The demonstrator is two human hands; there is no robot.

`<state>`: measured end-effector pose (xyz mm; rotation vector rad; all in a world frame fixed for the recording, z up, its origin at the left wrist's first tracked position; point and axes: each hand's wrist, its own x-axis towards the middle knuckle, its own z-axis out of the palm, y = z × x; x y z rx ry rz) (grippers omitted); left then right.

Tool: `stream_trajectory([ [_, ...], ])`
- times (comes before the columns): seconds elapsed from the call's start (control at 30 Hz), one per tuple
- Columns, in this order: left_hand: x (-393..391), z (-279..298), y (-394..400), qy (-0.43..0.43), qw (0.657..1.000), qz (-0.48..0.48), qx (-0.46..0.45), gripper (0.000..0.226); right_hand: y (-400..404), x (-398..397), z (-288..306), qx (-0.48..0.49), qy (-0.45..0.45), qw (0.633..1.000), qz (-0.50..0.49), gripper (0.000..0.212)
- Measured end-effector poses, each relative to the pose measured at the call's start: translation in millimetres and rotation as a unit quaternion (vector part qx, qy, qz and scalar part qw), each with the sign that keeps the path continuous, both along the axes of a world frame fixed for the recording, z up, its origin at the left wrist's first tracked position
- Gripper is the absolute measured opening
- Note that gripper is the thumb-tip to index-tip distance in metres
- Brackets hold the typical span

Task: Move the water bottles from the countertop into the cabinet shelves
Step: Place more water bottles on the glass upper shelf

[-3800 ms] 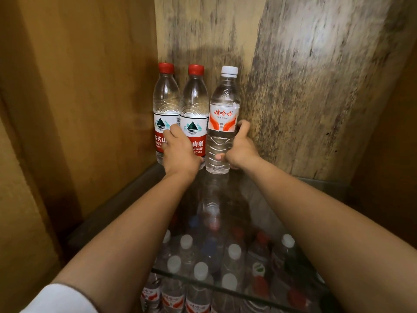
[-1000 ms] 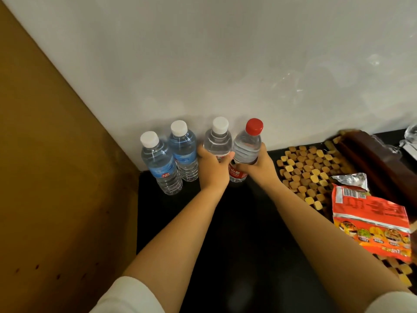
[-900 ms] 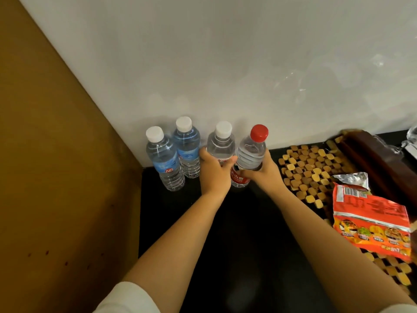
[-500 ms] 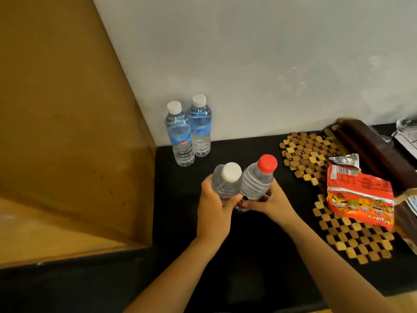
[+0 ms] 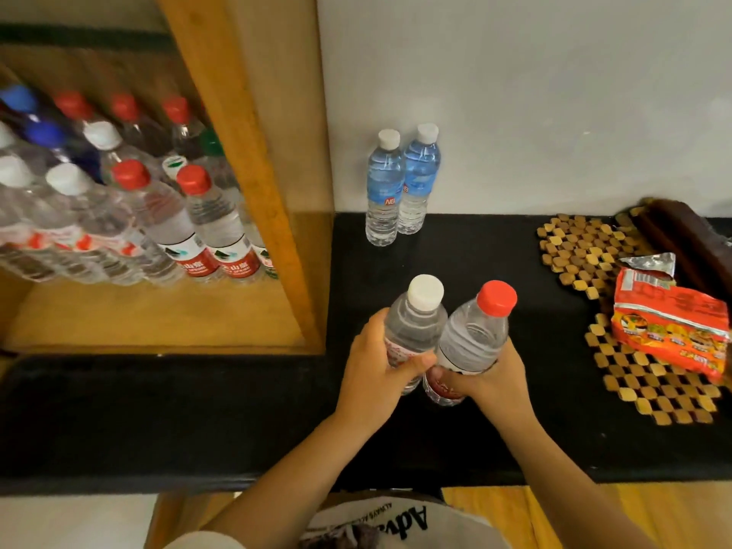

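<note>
Water bottles: a white-capped bottle (image 5: 412,326) gripped in the left hand (image 5: 376,382) and a red-capped bottle (image 5: 473,342) gripped in the right hand (image 5: 491,384) are held side by side, touching, above the black countertop (image 5: 198,410). Risk: the cabinet shelf (image 5: 150,318) is crowded, so either could topple the standing stock. Both are clear and capped; two blue-labelled bottles (image 5: 402,184) remain at the wall.

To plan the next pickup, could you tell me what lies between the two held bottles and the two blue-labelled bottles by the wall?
Only bare black countertop in the head view.
</note>
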<state>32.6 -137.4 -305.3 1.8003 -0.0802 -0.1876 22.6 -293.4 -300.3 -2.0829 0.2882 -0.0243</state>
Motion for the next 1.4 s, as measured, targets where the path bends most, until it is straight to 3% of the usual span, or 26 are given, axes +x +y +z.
stream_trajectory([
  [0.2, -24, 48, 65, -0.015, 0.998, -0.018, -0.066, 0.066, 41, -33, 49, 0.132, -0.053, 0.989, 0.042, 0.076],
  [0.43, -31, 132, 136, -0.105, 0.981, -0.011, -0.164, 0.060, 109, -39, 128, 0.170, -0.128, 0.973, 0.094, 0.083],
  [0.8, -16, 270, 223, -0.317, 0.921, 0.003, -0.227, 0.045, 202, -14, 272, 0.169, -0.285, 0.925, 0.185, 0.070],
  [0.93, 1, 311, 247, -0.366, 0.906, 0.026, -0.211, 0.042, 228, 6, 311, 0.171, -0.323, 0.910, 0.195, 0.071],
  [1.07, 28, 350, 269, -0.399, 0.898, 0.067, -0.171, 0.036, 254, 37, 345, 0.193, -0.355, 0.889, 0.215, 0.049],
  [1.13, 46, 365, 280, -0.406, 0.899, 0.094, -0.138, 0.040, 268, 56, 361, 0.204, -0.355, 0.885, 0.222, 0.049],
  [1.4, 137, 389, 300, -0.394, 0.889, 0.235, 0.003, 0.060, 314, 161, 394, 0.196, -0.346, 0.911, 0.107, 0.044],
])
